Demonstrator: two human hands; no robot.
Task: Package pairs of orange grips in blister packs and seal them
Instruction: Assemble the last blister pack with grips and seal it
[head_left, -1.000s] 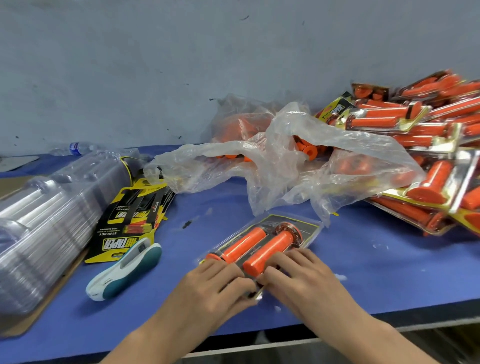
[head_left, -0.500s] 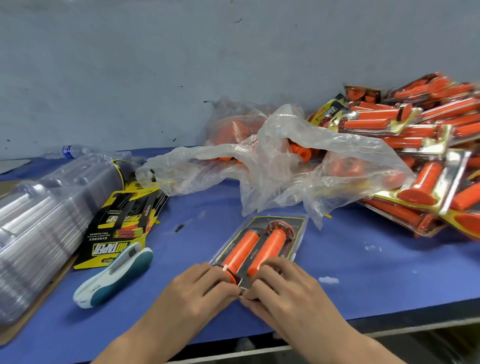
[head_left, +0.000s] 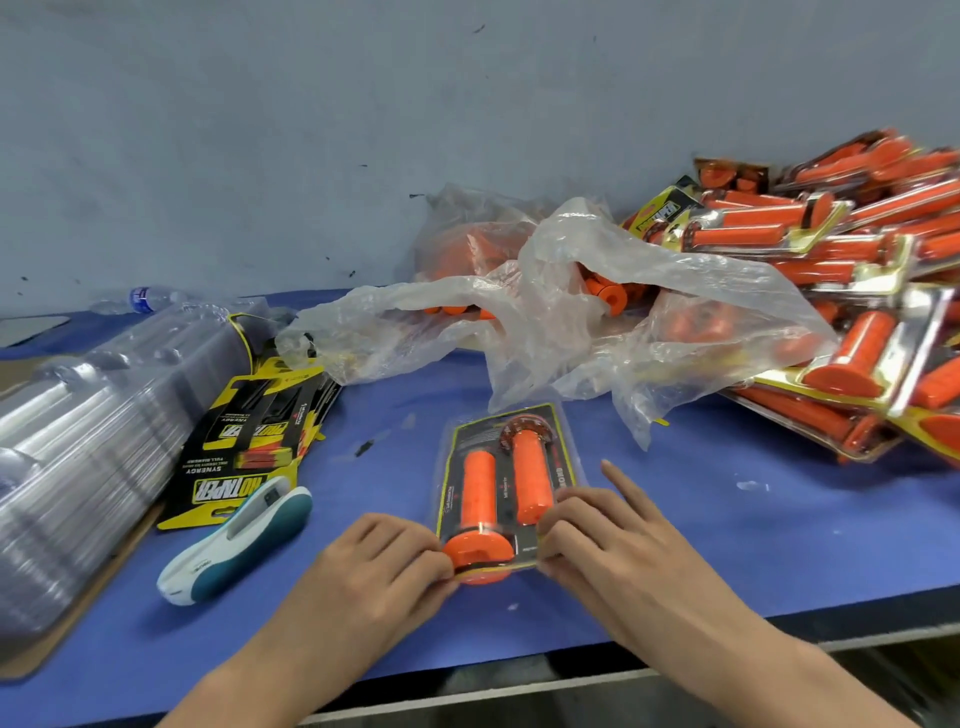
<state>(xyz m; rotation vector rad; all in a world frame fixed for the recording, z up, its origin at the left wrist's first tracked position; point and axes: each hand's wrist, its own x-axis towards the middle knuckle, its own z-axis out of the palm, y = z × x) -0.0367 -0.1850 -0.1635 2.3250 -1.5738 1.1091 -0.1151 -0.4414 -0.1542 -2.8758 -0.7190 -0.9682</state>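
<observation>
Filled clear plastic blister pack (head_left: 470, 441) with a black-and-yellow backing card, holding a pair of orange cylindrical grips.

The blister pack lies on the blue worktop (head_left: 727, 545) near its front edge, its long side running away from the person. The left grip (head_left: 478, 493) has its wide flange at the near end. The right grip (head_left: 530, 483) lies parallel just beside it, flange at the far end. The left hand (head_left: 384, 566) and right hand (head_left: 613, 540) pinch the pack's near corners.
</observation>
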